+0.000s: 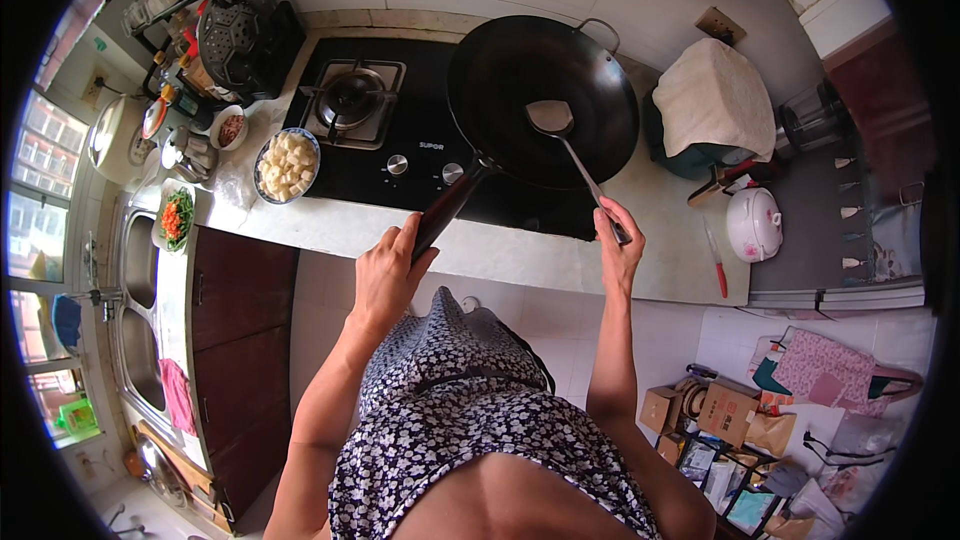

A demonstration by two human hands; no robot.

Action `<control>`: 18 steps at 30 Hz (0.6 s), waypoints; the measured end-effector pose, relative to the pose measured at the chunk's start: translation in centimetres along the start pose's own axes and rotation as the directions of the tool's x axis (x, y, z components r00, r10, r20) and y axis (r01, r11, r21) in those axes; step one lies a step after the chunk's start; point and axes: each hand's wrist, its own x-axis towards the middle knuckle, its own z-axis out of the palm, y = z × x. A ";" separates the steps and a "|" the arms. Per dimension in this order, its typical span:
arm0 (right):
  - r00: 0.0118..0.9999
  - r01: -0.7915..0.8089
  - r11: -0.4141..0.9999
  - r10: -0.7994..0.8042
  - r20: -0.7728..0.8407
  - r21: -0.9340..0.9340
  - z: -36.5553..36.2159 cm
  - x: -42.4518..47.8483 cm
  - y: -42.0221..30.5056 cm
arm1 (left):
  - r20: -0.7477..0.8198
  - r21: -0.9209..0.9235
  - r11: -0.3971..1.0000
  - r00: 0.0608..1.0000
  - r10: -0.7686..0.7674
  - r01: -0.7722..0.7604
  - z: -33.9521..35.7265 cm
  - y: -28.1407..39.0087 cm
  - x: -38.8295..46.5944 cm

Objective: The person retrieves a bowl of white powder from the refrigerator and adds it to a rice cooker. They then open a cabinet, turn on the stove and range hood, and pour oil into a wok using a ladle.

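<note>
A large dark wok [510, 97] sits over the right side of a black gas hob [420, 120]; the burner beneath it is hidden. My left hand [390, 266] is closed around the wok's long wooden handle [450, 206]. In my right hand [622, 240] is the handle of a metal wok spatula [553, 117], its blade resting inside the wok. No food shows in the wok. Left of the hob stands a blue-patterned bowl of pale diced cubes [287, 166], maybe tofu. Behind it is a small bowl of chopped reddish meat [231, 127].
A red-handled knife [716, 259] lies near the counter's right edge, beside a lidded white pot [754, 225]. A cloth [716, 94] covers an appliance behind. At left, a plate of chopped vegetables [175, 219] stands by the double sink [142, 262]. Bottles [180, 97] crowd the corner.
</note>
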 end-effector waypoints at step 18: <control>1.000 -0.021 0.999 0.022 -0.009 0.036 0.2 0.1 -0.1 | 0.060 -0.020 1.000 0.998 -0.010 0.011 -1.1 -0.6 0.7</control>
